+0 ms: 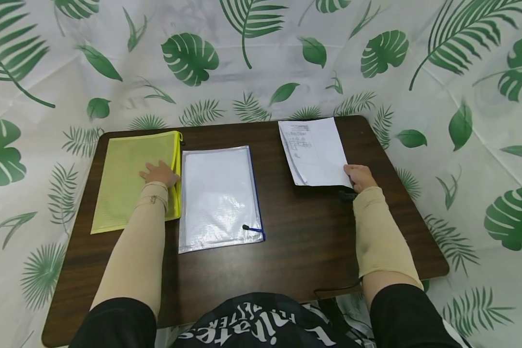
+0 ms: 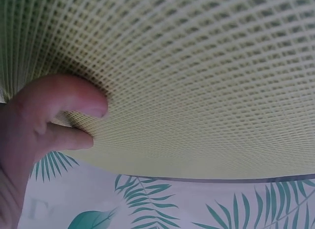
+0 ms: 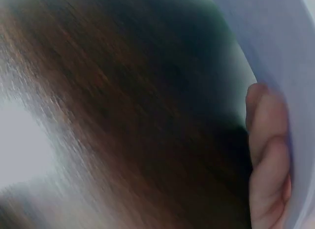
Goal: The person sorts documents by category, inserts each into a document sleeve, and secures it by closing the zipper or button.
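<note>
My left hand [image 1: 161,174] rests with fingers spread on a yellow mesh zipper pouch [image 1: 126,179], near its right edge. In the left wrist view, the thumb and a finger lie against the pouch's grid surface [image 2: 206,101]. My right hand [image 1: 361,177] pinches the lower right corner of a few sheets of paper [image 1: 319,150], held tilted above the table. Some printed lines show on the sheets' left part. In the right wrist view, curled fingers [image 3: 268,150] lie behind the paper [image 3: 290,47]; the thumb is hidden there.
A clear zipper pouch [image 1: 217,193] with a blue edge and a dark zip pull lies between the hands, right beside the yellow one. The dark wood table [image 1: 304,241] has rounded corners. A leaf-patterned cloth [image 1: 261,96] surrounds it. A black cable [image 1: 337,289] crosses the front edge.
</note>
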{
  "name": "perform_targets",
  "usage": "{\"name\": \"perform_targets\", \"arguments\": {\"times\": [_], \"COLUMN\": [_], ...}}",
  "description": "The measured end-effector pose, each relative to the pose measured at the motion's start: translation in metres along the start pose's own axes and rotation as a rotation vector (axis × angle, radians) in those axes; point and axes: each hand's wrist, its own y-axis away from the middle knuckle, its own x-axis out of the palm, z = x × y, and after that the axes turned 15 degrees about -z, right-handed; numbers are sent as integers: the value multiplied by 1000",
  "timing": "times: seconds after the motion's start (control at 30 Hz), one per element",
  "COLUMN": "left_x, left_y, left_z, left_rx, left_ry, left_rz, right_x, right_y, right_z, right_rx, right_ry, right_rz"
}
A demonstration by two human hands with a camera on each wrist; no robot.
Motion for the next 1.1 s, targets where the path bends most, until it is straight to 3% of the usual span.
{"name": "perform_targets", "arguments": {"times": [0.2,0.87,1.1], "left_x": [-1,2,4], "left_y": [5,8,3], "left_z": [-4,-13,-16], "left_rx": [-4,9,14], "left_ry": [15,-41,-30], "left_rz": [2,-22,-27], "right_x": [17,17,28], "right_y": [10,4,12], "right_z": [13,4,7], "right_rx": [-52,-23,-33], "right_ry": [31,-20,-38], "right_rz": [26,26,2]}}
